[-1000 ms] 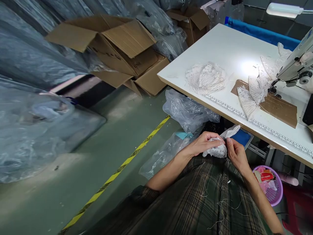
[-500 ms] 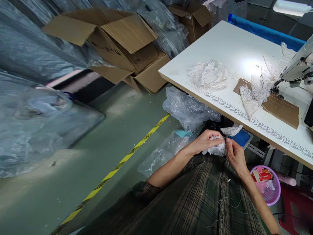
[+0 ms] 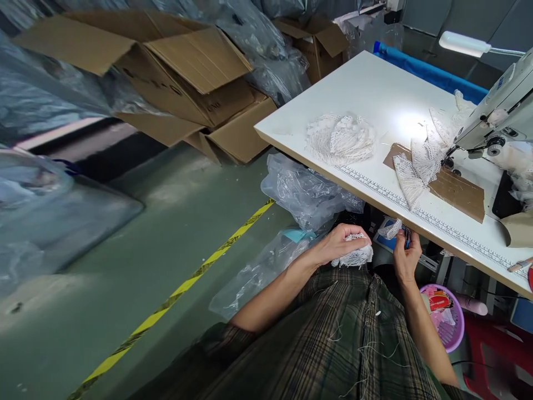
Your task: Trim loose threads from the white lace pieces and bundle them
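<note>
Holding white lace [image 3: 353, 258] over your plaid garment [image 3: 316, 328], your left hand [image 3: 338, 244] had a closed grip; your right hand [image 3: 407, 260] gripped a small dark tool [image 3: 407, 238] beside the surface [image 3: 353, 83].

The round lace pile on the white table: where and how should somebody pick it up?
I'd take the round lace pile by its near edge, from the camera wearer's side, scooping underneath: it lies low, loosely layered, near the front edge of the white table.
</note>
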`<state>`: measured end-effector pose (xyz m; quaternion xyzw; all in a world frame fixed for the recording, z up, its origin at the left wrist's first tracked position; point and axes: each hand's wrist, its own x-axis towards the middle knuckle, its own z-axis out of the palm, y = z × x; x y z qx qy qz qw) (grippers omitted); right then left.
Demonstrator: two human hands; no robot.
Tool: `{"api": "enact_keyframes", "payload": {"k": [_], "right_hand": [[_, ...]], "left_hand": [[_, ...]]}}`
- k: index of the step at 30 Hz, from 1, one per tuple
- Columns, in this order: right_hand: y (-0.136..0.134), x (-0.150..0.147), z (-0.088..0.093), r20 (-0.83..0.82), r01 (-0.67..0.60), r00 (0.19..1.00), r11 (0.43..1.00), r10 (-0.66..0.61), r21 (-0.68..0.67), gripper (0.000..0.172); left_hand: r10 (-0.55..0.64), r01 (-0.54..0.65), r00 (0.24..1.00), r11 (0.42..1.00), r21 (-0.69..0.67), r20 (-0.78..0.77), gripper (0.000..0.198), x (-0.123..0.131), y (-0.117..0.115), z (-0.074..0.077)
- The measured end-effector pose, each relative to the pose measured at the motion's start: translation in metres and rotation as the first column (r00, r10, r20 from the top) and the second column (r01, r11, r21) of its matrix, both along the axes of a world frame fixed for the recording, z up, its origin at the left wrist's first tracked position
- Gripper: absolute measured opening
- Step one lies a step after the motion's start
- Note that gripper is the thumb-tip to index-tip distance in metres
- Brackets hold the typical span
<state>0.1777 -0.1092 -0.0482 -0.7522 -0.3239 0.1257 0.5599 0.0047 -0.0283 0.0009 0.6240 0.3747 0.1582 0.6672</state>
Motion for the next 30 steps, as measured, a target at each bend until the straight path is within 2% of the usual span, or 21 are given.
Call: {"api": "enact_keyframes", "payload": {"k": [4,7,9,12,16,19,21,23,26,28,30], "right_hand": [[-0.006,0.000,-0.004,-0.021,-0.009,1.000,1.000,0.009,0.028,0.039],[-0.005,-0.009,-0.004,-0.078,-0.056,0.995,0.998,0.055,-0.004,0.039],[-0.001,-0.015,-0.004,-0.104,-0.042,0.994,0.999,0.040,-0.012,0.041],[0.002,-0.018,-0.002,-0.052,-0.049,0.997,0.999,0.050,0.024,0.037],[-0.012,-0.022,0.015,0.036,-0.167,0.986,0.982,0.164,0.089,0.025],[-0.032,-0.031,0.035,0.034,-0.346,0.938,0.935,0.344,0.080,0.020],[-0.044,-0.037,0.046,-0.002,-0.475,0.880,0.879,0.475,0.044,0.021],[-0.053,-0.042,0.055,-0.045,-0.555,0.830,0.832,0.555,0.015,0.022],[-0.057,-0.040,0.060,-0.072,-0.601,0.797,0.799,0.599,0.001,0.021],[-0.055,-0.032,0.060,-0.086,-0.617,0.785,0.787,0.613,-0.013,0.020],[-0.051,-0.020,0.057,-0.118,-0.601,0.796,0.799,0.594,-0.033,0.018]], "left_hand": [[-0.003,0.003,1.000,1.000,0.018,-0.001,0.029,0.002,0.004,-0.002],[-0.020,0.019,1.000,0.999,0.031,0.014,0.032,0.004,0.005,-0.006],[-0.051,0.050,0.999,0.997,0.058,0.017,0.033,0.005,0.007,-0.008],[-0.109,0.104,0.994,0.984,0.144,0.029,0.031,0.003,0.011,-0.008],[-0.055,0.020,0.995,0.924,0.382,0.080,0.031,0.002,0.019,-0.005],[-0.138,0.057,0.979,0.893,0.446,0.150,0.040,0.008,0.022,-0.006],[-0.244,0.146,0.945,0.911,0.386,0.218,0.042,0.016,0.020,-0.009],[-0.317,0.238,0.894,0.935,0.263,0.316,0.040,0.023,0.016,-0.014],[-0.323,0.316,0.827,0.944,0.095,0.460,0.038,0.029,0.011,-0.019],[-0.301,0.322,0.826,0.946,0.039,0.477,0.041,0.029,0.011,-0.018],[-0.278,0.300,0.873,0.954,0.008,0.401,0.042,0.025,0.013,-0.015]]}}
